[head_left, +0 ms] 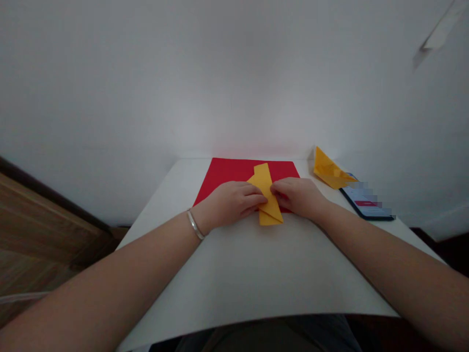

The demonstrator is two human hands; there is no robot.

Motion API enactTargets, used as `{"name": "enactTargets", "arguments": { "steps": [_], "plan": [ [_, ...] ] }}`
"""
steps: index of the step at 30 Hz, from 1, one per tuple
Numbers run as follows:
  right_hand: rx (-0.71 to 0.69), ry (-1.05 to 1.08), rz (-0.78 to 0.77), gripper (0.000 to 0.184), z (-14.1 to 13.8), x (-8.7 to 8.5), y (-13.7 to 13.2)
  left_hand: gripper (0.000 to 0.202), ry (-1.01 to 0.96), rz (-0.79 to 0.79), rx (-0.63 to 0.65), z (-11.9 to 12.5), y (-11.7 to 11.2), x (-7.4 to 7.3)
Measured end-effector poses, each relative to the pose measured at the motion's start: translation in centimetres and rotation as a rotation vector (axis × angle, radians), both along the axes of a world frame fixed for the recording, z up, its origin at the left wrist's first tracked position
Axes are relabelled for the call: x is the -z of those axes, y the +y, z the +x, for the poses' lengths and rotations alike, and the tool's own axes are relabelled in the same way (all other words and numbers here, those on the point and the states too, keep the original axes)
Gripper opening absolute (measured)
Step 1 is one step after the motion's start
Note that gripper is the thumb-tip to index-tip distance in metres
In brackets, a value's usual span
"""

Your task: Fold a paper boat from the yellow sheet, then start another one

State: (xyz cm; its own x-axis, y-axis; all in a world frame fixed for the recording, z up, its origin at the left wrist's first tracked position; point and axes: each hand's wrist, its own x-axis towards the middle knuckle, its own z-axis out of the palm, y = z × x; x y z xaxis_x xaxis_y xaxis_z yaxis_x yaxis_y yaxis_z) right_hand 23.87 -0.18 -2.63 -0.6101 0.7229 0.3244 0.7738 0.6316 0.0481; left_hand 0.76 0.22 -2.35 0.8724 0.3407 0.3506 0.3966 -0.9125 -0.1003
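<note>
A strip of folded yellow paper (264,182) lies partly over a red sheet (230,171) on the white table, with a triangular flap at its lower end. From the left, my left hand (236,201) presses its fingers together across the paper's middle; a silver bangle circles that wrist. My right hand (298,195) has curled fingers that pinch the paper's right edge, thumb tucked underneath in shadow. The hands cover parts of both the strip and the red sheet.
At the back right stands a folded yellow paper piece (330,171), overlapping the far end of a phone (370,203) with a lit screen. The white table (252,274) meets a grey wall (234,83) behind. Wooden furniture (47,234) is at left.
</note>
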Motion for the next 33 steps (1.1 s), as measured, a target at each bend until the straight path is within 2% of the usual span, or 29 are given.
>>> {"name": "enactTargets", "arguments": {
  "steps": [5, 10, 14, 18, 23, 28, 33],
  "plan": [
    [-0.117, 0.073, -0.059, 0.01, 0.0, 0.7, 0.5, 0.022, 0.008, 0.098, -0.013, -0.2, 0.1, 0.2],
    [-0.172, 0.123, -0.099, 0.018, 0.0, 0.6, 0.7, 0.022, 0.133, 0.222, -0.028, 0.0, -0.8, -0.3],
    [-0.205, 0.114, -0.128, 0.03, -0.1, 0.1, 0.4, 0.026, 0.263, 0.264, -0.137, 0.3, -1.4, -0.6],
    [-0.195, 0.133, -0.124, 0.028, -0.5, -0.3, -0.1, 0.024, 0.32, 0.234, -0.258, 0.7, -1.5, -0.7],
    [-0.24, 0.112, -0.063, 0.011, -0.7, -0.4, -0.4, 0.023, 0.329, 0.179, -0.29, 0.6, -1.3, -0.6],
    [-0.271, 0.005, 0.039, 0.012, -0.8, -0.3, -0.4, 0.025, 0.274, 0.185, -0.263, 0.4, -1.0, -0.1],
    [-0.238, 0.005, 0.021, 0.011, -0.9, -0.1, -0.4, 0.018, 0.223, 0.132, -0.183, 0.4, -0.6, 0.2]
  ]
}}
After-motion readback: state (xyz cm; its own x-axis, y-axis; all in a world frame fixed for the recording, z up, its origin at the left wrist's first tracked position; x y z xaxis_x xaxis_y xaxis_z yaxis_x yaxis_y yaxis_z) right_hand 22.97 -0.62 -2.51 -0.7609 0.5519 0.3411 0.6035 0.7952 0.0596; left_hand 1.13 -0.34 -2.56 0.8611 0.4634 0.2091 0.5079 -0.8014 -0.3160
